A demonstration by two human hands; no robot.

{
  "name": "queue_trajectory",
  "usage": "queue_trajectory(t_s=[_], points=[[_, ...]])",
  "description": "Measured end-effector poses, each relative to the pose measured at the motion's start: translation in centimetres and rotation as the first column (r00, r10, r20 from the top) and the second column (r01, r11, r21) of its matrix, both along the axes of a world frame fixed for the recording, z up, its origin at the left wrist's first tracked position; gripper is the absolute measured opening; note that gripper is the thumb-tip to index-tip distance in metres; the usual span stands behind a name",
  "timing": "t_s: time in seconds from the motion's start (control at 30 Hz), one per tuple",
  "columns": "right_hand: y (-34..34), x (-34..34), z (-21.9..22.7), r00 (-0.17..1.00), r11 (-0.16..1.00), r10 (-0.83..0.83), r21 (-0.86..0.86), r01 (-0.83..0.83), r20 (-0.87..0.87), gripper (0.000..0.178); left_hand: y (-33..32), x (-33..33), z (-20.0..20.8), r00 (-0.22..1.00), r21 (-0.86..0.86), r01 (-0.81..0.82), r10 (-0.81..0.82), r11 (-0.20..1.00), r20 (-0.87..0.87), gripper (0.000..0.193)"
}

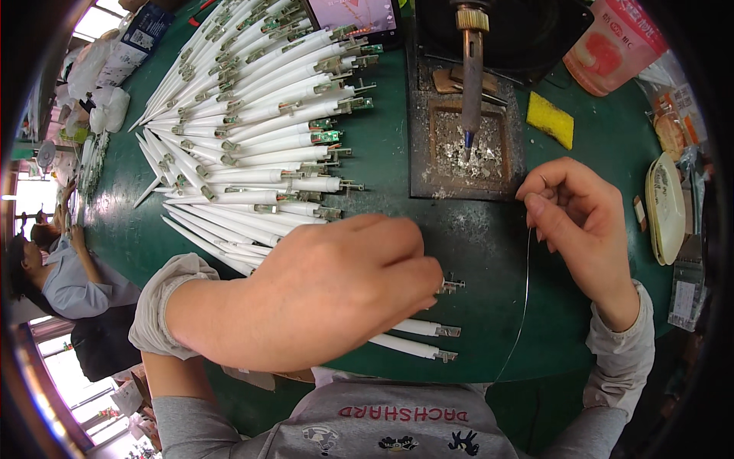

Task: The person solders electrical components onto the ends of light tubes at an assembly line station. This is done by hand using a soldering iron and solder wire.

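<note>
My left hand [336, 283] is closed on a white pen-shaped part, palm down. Only its metal-ended tip [453, 285] sticks out past the fingers; the rest is hidden under the hand. Thumb and forefinger of my right hand [581, 222] pinch a thin solder wire [527, 287], which hangs down toward my lap. Two more white parts [413, 347] lie just below my left hand. Above and between my hands, a soldering iron [471, 84] points its tip down over a dark tray [422, 172] strewn with silvery solder bits. Neither hand touches the iron.
Many white parts with exposed circuit ends [260, 107] fan across the green table's left half. A yellow sponge [550, 120], a pink tub [615, 46] and a pale oval dish [665, 206] stand on the right. A screen [355, 17] is at the back. Another person [84, 279] sits far left.
</note>
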State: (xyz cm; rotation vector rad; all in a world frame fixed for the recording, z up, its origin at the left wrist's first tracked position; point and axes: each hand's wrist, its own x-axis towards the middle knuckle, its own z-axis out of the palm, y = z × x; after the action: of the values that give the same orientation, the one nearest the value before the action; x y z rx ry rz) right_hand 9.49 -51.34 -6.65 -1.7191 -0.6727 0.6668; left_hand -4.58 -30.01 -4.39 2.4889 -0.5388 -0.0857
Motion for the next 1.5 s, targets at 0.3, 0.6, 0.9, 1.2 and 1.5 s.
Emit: queue_trajectory(t_s=[0.3, 0.6, 0.9, 1.2, 1.5], points=[[0.1, -0.2, -0.8, 0.999, 0.999, 0.047, -0.016, -0.047, 0.024, 0.005, -0.3, -0.8, 1.1, 0.999, 0.217, 0.040, -0.045, 0.975, 0.019, 0.040], [0.2, -0.1, -0.7, 0.999, 0.999, 0.034, -0.013, -0.034, 0.017, 0.005, -1.3, -3.1, 0.0, 0.994, 0.438, 0.090, -0.111, 0.894, 0.022, 0.042], [-0.5, 1.4, -0.7, 0.957, 0.991, -0.133, 0.045, 0.126, 0.258, 0.008, -2.4, -2.8, 3.0, 0.995, 0.369, 0.095, -0.073, 0.925, -0.072, 0.035], [-1.1, 3.3, -0.7, 0.768, 0.922, -0.141, -0.200, 0.332, 0.625, 0.031, 0.7, -0.9, 6.2, 0.801, -0.347, -0.122, -0.114, 0.930, -0.588, 0.033], [-0.7, 4.4, -0.7, 0.691, 0.890, -0.089, -0.254, 0.378, 0.718, 0.036, 0.9, -2.4, 7.0, 0.776, -0.423, -0.111, -0.187, 0.899, -0.602, 0.026]])
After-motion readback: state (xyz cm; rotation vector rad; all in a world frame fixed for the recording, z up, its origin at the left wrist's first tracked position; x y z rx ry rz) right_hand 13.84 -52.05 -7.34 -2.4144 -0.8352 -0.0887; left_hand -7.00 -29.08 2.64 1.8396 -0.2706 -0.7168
